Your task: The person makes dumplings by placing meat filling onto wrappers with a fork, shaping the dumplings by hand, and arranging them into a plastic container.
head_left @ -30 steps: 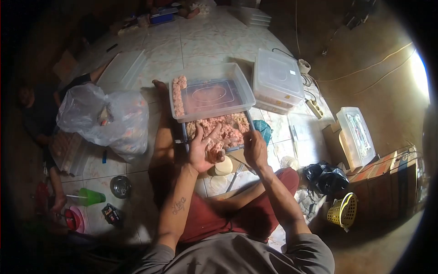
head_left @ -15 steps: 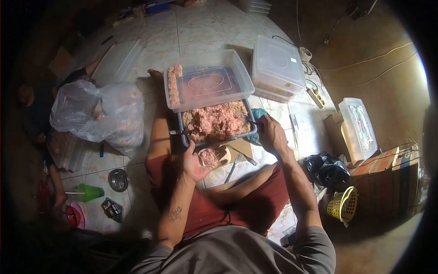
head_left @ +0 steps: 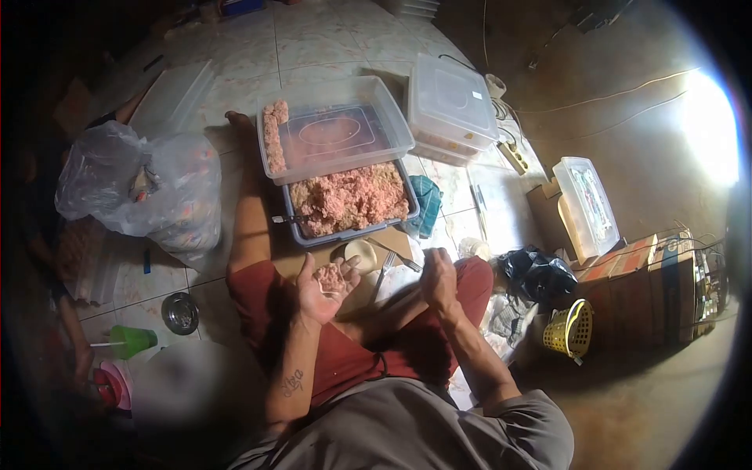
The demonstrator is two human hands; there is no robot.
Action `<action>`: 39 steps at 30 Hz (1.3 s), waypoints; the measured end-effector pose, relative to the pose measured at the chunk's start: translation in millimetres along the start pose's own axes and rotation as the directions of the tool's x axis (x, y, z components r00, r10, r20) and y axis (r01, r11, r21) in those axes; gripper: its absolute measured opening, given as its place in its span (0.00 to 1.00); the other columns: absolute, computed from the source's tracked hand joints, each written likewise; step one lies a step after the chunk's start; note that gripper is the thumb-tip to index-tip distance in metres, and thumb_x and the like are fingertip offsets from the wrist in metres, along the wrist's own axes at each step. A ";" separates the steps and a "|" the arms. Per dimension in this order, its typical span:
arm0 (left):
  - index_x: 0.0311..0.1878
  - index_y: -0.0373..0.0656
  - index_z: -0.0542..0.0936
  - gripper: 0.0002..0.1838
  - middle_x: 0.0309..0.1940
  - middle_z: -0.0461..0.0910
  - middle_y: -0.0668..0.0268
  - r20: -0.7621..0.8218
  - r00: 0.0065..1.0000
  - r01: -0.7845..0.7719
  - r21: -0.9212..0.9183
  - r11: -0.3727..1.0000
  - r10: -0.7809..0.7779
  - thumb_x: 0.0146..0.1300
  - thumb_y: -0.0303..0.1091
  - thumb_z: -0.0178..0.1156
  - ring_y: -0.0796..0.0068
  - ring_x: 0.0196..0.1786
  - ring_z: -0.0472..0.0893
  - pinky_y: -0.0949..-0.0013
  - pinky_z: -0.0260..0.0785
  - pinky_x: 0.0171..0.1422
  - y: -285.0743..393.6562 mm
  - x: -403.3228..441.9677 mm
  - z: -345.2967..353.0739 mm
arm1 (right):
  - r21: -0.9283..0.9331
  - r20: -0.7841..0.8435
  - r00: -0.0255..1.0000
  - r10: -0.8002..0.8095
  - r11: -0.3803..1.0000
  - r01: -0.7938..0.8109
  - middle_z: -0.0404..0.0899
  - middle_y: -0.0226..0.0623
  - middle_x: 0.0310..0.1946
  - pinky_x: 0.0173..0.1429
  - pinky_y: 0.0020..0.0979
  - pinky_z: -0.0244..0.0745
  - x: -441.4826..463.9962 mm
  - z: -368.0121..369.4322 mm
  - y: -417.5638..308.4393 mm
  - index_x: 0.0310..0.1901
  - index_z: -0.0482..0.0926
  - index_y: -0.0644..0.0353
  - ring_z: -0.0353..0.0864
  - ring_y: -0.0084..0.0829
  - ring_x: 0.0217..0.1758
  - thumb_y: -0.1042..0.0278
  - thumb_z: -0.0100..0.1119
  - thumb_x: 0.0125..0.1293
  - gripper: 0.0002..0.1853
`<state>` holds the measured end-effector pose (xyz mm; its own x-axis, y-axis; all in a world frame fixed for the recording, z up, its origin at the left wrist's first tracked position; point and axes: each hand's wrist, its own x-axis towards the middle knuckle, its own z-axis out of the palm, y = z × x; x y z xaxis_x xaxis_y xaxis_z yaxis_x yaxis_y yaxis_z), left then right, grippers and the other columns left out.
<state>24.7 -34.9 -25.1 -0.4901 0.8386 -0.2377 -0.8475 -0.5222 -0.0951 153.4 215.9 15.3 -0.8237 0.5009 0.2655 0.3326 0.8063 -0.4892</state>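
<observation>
1. We carry a small pink portion of minced meat (head_left: 330, 277) on the palm of our bare left hand (head_left: 315, 299), on the near side of the tray and apart from it.
2. Our left grip is spread flat, palm up, with the portion resting on it rather than clenched.
3. Our bare right hand (head_left: 439, 278) is near our right knee, fingers curled inward; we cannot tell whether that grip holds anything.
4. Just beyond our left fingers we see round, cream-coloured flat discs (head_left: 360, 254), with two slim metal forks (head_left: 383, 269) to their right.
5. Beyond these stands a blue-grey rectangular plastic tray (head_left: 356, 233), heaped with a loose mound of pink and tan mince (head_left: 352, 196). A dark-handled utensil (head_left: 282, 219) juts over its left rim.
6. A clear rectangular plastic bin (head_left: 376, 133) overlaps the tray's far edge; a row of pink meat lumps (head_left: 274, 139) lines its left wall.
7. Right of the tray we find a crumpled teal bundle (head_left: 424, 205) and, farther back, lidded clear plastic boxes (head_left: 453, 98).
8. Well to our left, on the pale marbled tile floor (head_left: 321, 39), sits a bulging translucent plastic bag (head_left: 184, 188); nearer us are a round metal dish (head_left: 180, 313) and a bright green plastic cup (head_left: 135, 341), close to a co-worker's arm (head_left: 77, 337).
9. To our right are a shiny black plastic bag (head_left: 536, 270), a yellow perforated plastic basket (head_left: 565, 329) and brown cardboard boxes (head_left: 634, 286).
</observation>
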 end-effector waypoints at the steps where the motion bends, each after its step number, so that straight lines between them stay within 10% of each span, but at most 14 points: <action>1: 0.60 0.30 0.75 0.41 0.64 0.76 0.40 0.043 0.999 -0.030 0.003 1.000 0.030 0.75 0.68 0.43 0.47 0.61 0.80 0.44 0.70 0.70 1.3 2.3 1.3 | 0.003 -0.040 0.999 -0.033 0.999 0.033 0.77 0.53 0.39 0.47 0.49 0.76 -0.3 -10.5 0.1 0.43 0.78 0.65 0.78 0.56 0.44 0.79 0.53 0.65 0.07; 15: 0.62 0.33 0.74 0.39 0.59 0.79 0.42 0.037 0.997 -0.076 0.075 0.994 0.074 0.75 0.66 0.47 0.46 0.61 0.80 0.47 0.74 0.66 -1.0 -1.5 2.0 | -0.031 0.058 0.998 -0.019 0.999 0.021 0.78 0.63 0.36 0.43 0.55 0.74 34.9 -6.5 -0.2 0.42 0.73 0.68 0.79 0.67 0.36 0.79 0.48 0.65 0.06; 22: 0.62 0.37 0.76 0.39 0.57 0.81 0.46 -0.061 0.993 -0.089 0.191 0.977 0.103 0.74 0.69 0.44 0.50 0.56 0.83 0.50 0.76 0.61 -2.6 7.1 -9.2 | 0.122 -0.197 0.969 -0.148 0.977 0.174 0.79 0.59 0.30 0.38 0.49 0.74 95.2 -3.0 -18.5 0.39 0.77 0.66 0.81 0.58 0.37 0.77 0.52 0.68 0.04; 30: 0.69 0.32 0.71 0.44 0.62 0.77 0.42 0.073 0.996 -0.062 0.114 0.992 0.054 0.73 0.69 0.45 0.47 0.64 0.79 0.49 0.73 0.67 -2.4 0.9 20.5 | -0.100 0.278 0.961 -0.006 0.994 0.035 0.78 0.57 0.33 0.42 0.51 0.76 14.0 -52.1 -4.5 0.42 0.78 0.66 0.81 0.58 0.38 0.76 0.53 0.66 0.07; 32: 0.71 0.27 0.67 0.48 0.65 0.74 0.39 0.120 0.993 0.006 0.046 0.999 -0.012 0.73 0.71 0.43 0.44 0.68 0.75 0.45 0.68 0.73 -1.9 5.7 22.9 | 0.151 0.197 0.978 -0.065 0.988 0.035 0.79 0.56 0.35 0.43 0.50 0.77 21.1 -77.0 -41.5 0.42 0.80 0.67 0.82 0.58 0.39 0.76 0.54 0.66 0.08; 37: 0.75 0.24 0.60 0.53 0.72 0.64 0.32 0.153 0.977 0.122 0.166 0.979 -0.147 0.73 0.73 0.37 0.37 0.74 0.68 0.40 0.61 0.78 -7.2 8.2 64.5 | 0.321 0.476 0.711 -0.518 0.855 0.408 0.81 0.46 0.43 0.43 0.45 0.81 41.3 -82.9 -75.8 0.56 0.84 0.52 0.84 0.51 0.42 0.74 0.51 0.68 0.18; 39: 0.75 0.24 0.60 0.53 0.72 0.64 0.32 0.124 0.988 0.063 0.215 0.975 -0.092 0.73 0.73 0.37 0.37 0.74 0.68 0.40 0.61 0.78 -4.3 4.1 65.1 | 0.071 0.539 0.719 -0.440 0.873 0.482 0.81 0.44 0.43 0.44 0.44 0.82 53.7 -102.6 -83.6 0.58 0.84 0.50 0.85 0.49 0.42 0.70 0.51 0.69 0.19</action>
<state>13.1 -19.1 37.3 -0.4319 0.8957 -0.1061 -0.9008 -0.4225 0.0999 128.4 207.6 155.7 -0.9855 -0.1642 -0.0415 -0.1388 0.9234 -0.3579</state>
